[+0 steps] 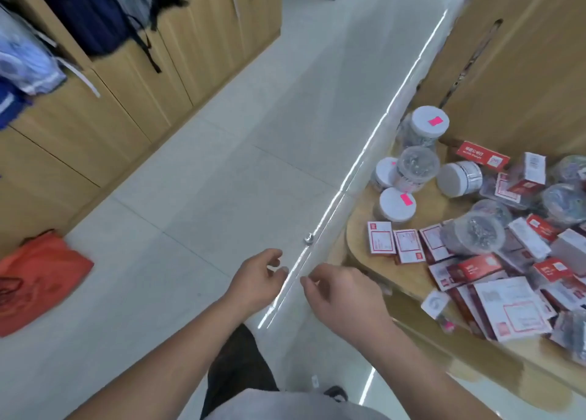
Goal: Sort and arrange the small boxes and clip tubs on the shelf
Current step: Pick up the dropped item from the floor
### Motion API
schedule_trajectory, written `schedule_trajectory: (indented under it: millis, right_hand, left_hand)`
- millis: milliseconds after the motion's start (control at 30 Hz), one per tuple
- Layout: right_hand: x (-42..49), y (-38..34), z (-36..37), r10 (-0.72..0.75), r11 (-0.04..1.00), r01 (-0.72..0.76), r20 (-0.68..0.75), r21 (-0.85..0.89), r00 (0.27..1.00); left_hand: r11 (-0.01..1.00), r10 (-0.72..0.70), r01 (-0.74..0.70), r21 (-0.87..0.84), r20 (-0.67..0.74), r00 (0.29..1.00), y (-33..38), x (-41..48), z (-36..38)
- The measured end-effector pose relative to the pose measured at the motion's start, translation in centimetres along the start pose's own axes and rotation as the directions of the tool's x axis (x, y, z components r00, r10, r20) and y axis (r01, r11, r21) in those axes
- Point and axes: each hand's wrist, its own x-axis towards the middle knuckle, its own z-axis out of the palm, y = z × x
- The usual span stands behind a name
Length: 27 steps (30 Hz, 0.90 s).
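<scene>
At 6 o'clock, the person's left hand (257, 281) and right hand (344, 296) hover close together above the pale floor, just short of the shelf's edge. Both have loosely curled fingers and hold nothing. At 4 o'clock, the wooden shelf (409, 280) carries a jumbled heap of small boxes (507, 308), red and white, overlapping at all angles. Three boxes (407, 245) lie side by side near its front edge, possibly the start of a row. Farther back, at 3 o'clock, the clip tubs (396, 204) stand clustered, some upright, some tipped over, others buried among the boxes. The sorting looks barely begun; nearly everything is left. At 8 o'clock, a red bag (38, 270) lies on the floor.
</scene>
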Motion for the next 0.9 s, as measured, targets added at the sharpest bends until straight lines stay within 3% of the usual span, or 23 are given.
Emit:
schedule_trajectory:
  millis: [167, 333, 633, 767, 900]
  right_hand:
    - [11.9, -1.2, 7.5, 0.264, 0.964, -0.266, 0.081, 0.016, 0.961]
    - [23.6, 2.5, 17.8, 0.454, 0.891, -0.452, 0.053, -0.049, 0.889]
    - [41.2, 19.8, 46.3, 0.650, 0.754, -0.651, 0.041, 0.086, 0.759]
    - [47.8, 27.9, 56.5, 0.633, 0.749, -0.630, 0.056, 0.205, 0.772]
    - [52.2, 33.7, 63.0, 0.645, 0.736, -0.652, 0.104, 0.184, 0.757]
  left_hand:
    - [0.985, 0.038, -0.050, 0.164, 0.078, 0.996, -5.1, 10.8, -4.9]
    - [0.932, 0.114, -0.183, 0.314, 0.225, 0.968, -11.7, 24.1, -4.3]
    - [0.885, 0.170, -0.298, 0.357, 0.347, 0.922, -29.9, 47.6, 12.0]
    - [0.869, 0.188, -0.334, 0.365, 0.381, 0.905, -36.3, 55.7, 19.0]
    - [0.861, 0.233, -0.387, 0.330, 0.420, 0.877, -39.5, 60.5, 23.0]
